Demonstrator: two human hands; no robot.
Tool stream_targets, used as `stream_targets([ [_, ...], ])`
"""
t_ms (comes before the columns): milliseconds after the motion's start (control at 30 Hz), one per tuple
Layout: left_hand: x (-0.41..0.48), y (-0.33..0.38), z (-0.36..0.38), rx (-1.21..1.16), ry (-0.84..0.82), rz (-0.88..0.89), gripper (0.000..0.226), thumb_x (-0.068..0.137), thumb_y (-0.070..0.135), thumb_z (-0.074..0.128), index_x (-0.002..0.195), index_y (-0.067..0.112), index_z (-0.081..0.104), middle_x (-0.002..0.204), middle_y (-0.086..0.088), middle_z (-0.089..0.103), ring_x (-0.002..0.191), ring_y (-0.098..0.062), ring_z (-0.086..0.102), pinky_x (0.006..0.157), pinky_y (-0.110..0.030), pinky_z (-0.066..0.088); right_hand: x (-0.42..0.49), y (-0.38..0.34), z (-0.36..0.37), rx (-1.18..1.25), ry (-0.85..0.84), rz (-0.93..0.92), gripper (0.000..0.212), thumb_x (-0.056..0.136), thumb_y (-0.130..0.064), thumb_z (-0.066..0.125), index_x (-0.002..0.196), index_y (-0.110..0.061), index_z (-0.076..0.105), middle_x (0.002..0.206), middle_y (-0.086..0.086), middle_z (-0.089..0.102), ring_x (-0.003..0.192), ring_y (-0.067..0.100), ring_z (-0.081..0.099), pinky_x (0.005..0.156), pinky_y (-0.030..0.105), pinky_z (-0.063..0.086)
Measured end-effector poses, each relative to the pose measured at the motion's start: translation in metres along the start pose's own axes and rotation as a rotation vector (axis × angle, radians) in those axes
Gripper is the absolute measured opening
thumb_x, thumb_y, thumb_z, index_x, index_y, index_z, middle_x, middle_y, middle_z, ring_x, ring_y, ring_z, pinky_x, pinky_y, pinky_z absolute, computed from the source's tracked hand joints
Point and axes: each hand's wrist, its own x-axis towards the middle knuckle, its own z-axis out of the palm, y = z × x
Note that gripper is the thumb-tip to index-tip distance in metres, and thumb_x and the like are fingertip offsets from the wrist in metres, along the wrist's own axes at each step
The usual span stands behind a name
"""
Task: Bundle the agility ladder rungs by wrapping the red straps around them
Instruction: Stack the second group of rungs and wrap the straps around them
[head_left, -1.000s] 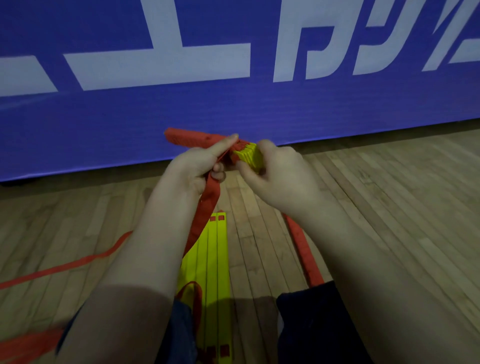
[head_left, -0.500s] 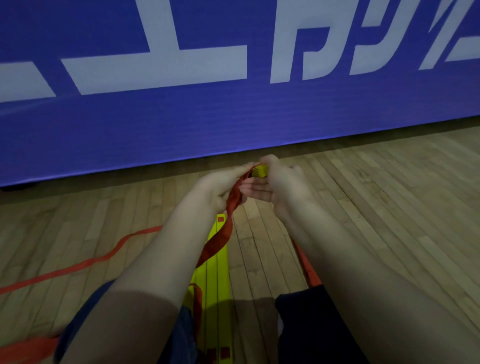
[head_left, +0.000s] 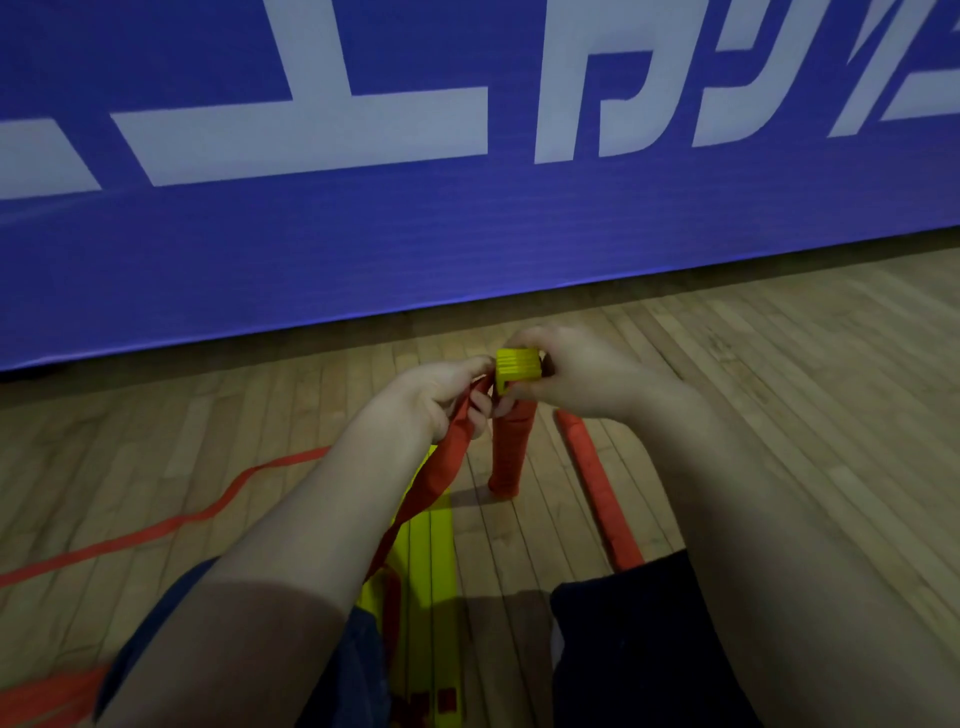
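We see smooth, bright yellow plastic rungs (head_left: 517, 366), red straps (head_left: 451, 460) of matt woven cloth, a floor (head_left: 779, 374) of narrow wood boards with a dull sheen, and a blue banner (head_left: 363, 260), matt and finely ribbed.

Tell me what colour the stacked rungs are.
Yellow: the stacked plastic ladder rungs show best in head view.

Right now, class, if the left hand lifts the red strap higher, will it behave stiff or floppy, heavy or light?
Probably floppy: the strap sags and creases below the left hand. Likely light, since a pinch holds it up. It should drag rather than roll: the length on the floor lies flat and wavy.
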Motion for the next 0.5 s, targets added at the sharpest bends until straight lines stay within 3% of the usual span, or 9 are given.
stream_targets([
  [133, -0.01, 0.006, -0.003, 0.233, 0.037, 0.121, 0.031, 0.102, 0.032, 0.038, 0.086, 0.011, 0.055, 0.058, -0.012, 0.063, 0.034, -0.003, 0.043, 0.034, -0.012, 0.033, 0.006, 0.002, 0.002, 0.015, 0.099, -0.032, 0.024, 0.078, -0.019, 0.077, 0.1, -0.014, 0.068, 0.091, 0.001, 0.066, 0.085, 0.017, 0.06, 0.071, 0.028, 0.045],
  [200, -0.018, 0.012, -0.01, 0.444, 0.091, 0.246, 0.028, 0.101, 0.033, 0.043, 0.099, 0.011, 0.06, 0.071, -0.012, 0.067, 0.045, -0.008, 0.05, 0.043, -0.019, 0.04, 0.009, 0.003, 0.001, 0.008, 0.099, -0.033, 0.024, 0.079, -0.019, 0.076, 0.1, -0.012, 0.067, 0.091, 0.003, 0.066, 0.084, 0.019, 0.06, 0.072, 0.032, 0.048],
  [300, -0.03, 0.019, -0.021, 0.764, 0.116, 0.382, 0.02, 0.098, 0.031, 0.051, 0.095, 0.017, 0.066, 0.081, -0.002, 0.068, 0.062, -0.009, 0.057, 0.06, -0.025, 0.044, 0.013, 0.005, 0.002, 0.01, 0.103, 0.012, 0.03, 0.08, -0.027, 0.075, 0.107, -0.016, 0.065, 0.098, 0.002, 0.065, 0.091, 0.02, 0.06, 0.078, 0.038, 0.05],
  [400, -0.035, 0.023, -0.028, 0.8, 0.121, 0.459, 0.015, 0.092, 0.019, 0.063, 0.105, 0.014, 0.068, 0.086, 0.0, 0.068, 0.076, -0.01, 0.061, 0.068, -0.023, 0.048, 0.017, 0.009, 0.003, -0.021, 0.121, 0.063, 0.028, 0.079, -0.037, 0.073, 0.098, -0.018, 0.066, 0.098, 0.002, 0.062, 0.092, 0.02, 0.058, 0.081, 0.041, 0.048],
  [500, -0.035, 0.026, -0.033, 0.756, 0.107, 0.419, 0.03, 0.083, 0.018, 0.073, 0.112, 0.014, 0.067, 0.091, -0.002, 0.069, 0.082, -0.012, 0.064, 0.071, -0.024, 0.05, 0.018, 0.01, 0.006, 0.13, 0.105, 0.081, 0.027, 0.08, -0.03, 0.074, 0.096, -0.009, 0.066, 0.097, 0.009, 0.06, 0.09, 0.021, 0.057, 0.077, 0.037, 0.046],
])
